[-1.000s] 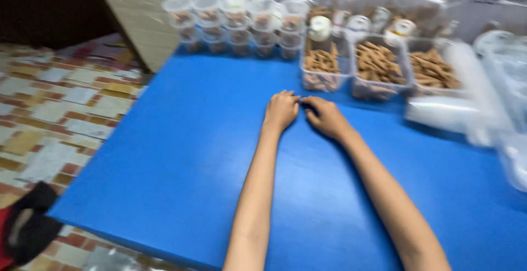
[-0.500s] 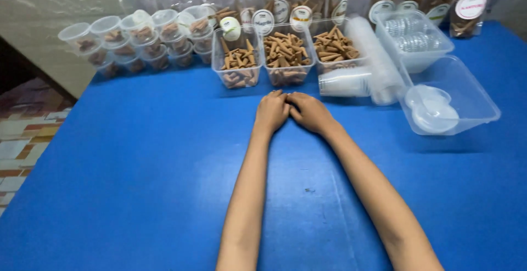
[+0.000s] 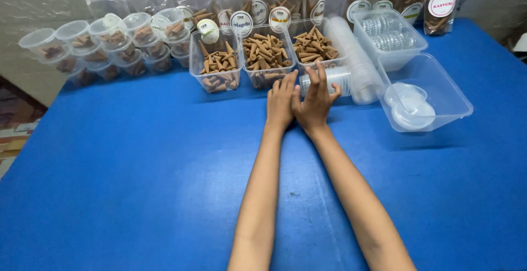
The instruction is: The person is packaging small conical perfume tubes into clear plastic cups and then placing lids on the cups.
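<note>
Here both hands are lying flat and empty on the blue counter (image 3: 137, 155), the left hand (image 3: 281, 102) touching the right hand (image 3: 315, 102); just past the right fingertips, a sideways stack of clear cups (image 3: 328, 79) is resting within reach, before the tubs of brown cones (image 3: 264, 54).

Just beyond the fingers (image 3: 321, 81), clear glossy plastic cups (image 3: 329, 80) and tubs (image 3: 264, 57) hold matt, rough brown cones (image 3: 263, 51) on a smooth blue worktop (image 3: 137, 166).

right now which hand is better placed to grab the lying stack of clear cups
Right. The right hand already reaches over the stack of clear cups, fingers spread at its near end. The left hand lies flat beside it, nearer the middle tub of cones.
</note>
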